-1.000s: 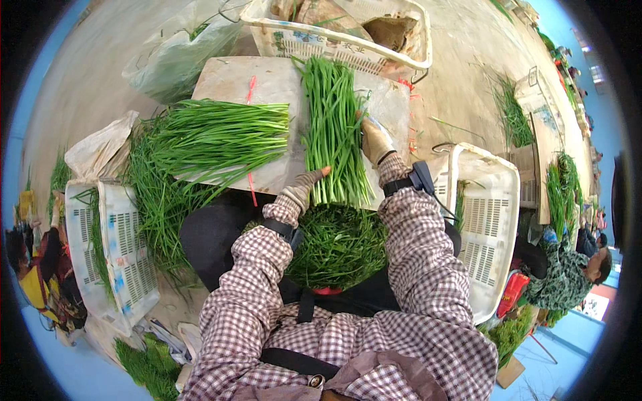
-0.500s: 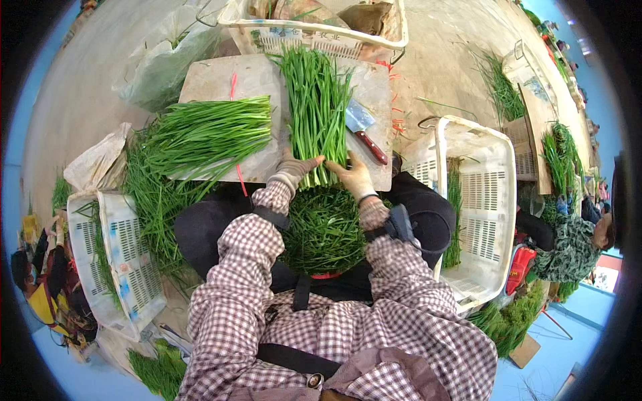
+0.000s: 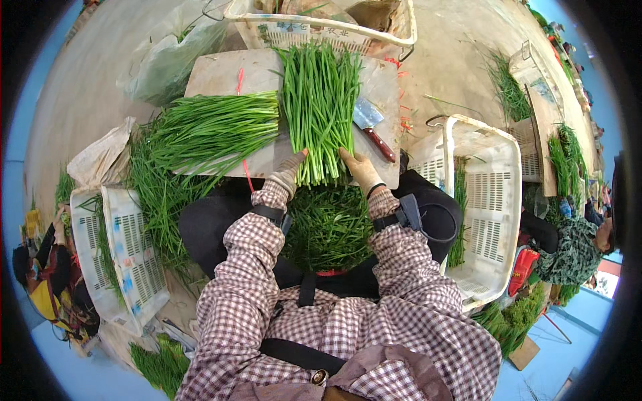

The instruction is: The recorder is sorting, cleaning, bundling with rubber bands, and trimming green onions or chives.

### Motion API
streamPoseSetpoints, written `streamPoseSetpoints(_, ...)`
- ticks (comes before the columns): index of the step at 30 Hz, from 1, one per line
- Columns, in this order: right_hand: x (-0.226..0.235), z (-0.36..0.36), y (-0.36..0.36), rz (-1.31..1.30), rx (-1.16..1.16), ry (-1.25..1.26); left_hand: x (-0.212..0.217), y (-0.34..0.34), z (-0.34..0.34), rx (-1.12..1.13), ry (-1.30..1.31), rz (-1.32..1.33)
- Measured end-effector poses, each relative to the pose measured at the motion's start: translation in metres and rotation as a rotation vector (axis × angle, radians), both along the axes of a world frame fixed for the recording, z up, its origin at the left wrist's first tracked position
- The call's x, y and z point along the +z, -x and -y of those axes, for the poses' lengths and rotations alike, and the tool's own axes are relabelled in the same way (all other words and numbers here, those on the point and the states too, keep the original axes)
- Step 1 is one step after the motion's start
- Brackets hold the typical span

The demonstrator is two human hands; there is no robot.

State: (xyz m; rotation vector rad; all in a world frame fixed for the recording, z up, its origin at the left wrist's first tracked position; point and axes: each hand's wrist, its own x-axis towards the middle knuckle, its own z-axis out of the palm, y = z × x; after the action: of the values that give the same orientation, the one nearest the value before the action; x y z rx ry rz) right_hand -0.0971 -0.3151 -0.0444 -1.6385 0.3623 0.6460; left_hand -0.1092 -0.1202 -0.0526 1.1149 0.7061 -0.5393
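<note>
A thick bunch of garlic chives (image 3: 319, 110) lies lengthwise on a pale board (image 3: 257, 70), its cut stems toward me. My left hand (image 3: 290, 172) presses its left side near the stem ends, and my right hand (image 3: 362, 170) presses the right side. Both hands are gloved, with bare thumb tips showing; the other fingers are mostly hidden. To the left, a second pile of garlic chives (image 3: 221, 127) lies crosswise over a red tie strip (image 3: 248, 175). A cleaver (image 3: 368, 115) with a brown handle rests right of the bunch.
Loose green leaves (image 3: 328, 224) fill a container between my knees. White crates stand at the right (image 3: 487, 217), left (image 3: 137, 250) and far side (image 3: 321, 32) of the board. A clear plastic bag (image 3: 160, 70) sits far left. Other people (image 3: 568, 247) are around.
My hands have moved apart, from thumbs nearly meeting over the stems to the bunch's two sides. The bunch looks wider and flatter. The whole view has shifted slightly.
</note>
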Motion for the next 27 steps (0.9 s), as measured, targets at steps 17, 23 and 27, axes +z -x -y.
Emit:
streamPoseSetpoints(17, 0.025, -0.043, -0.019, 0.161, 0.401, 0.243, -0.088, -0.038, -0.023, -0.294, -0.438, 0.302)
streamPoseSetpoints(23, 0.032, -0.048, -0.01, 0.207, 0.415, 0.21, -0.076, -0.032, -0.022, -0.421, -0.348, 0.103)
streamPoseSetpoints(27, 0.005, -0.029, -0.009, 0.205, 0.045, -0.156, -0.044, -0.027, 0.024, -0.14, 0.021, 0.252)
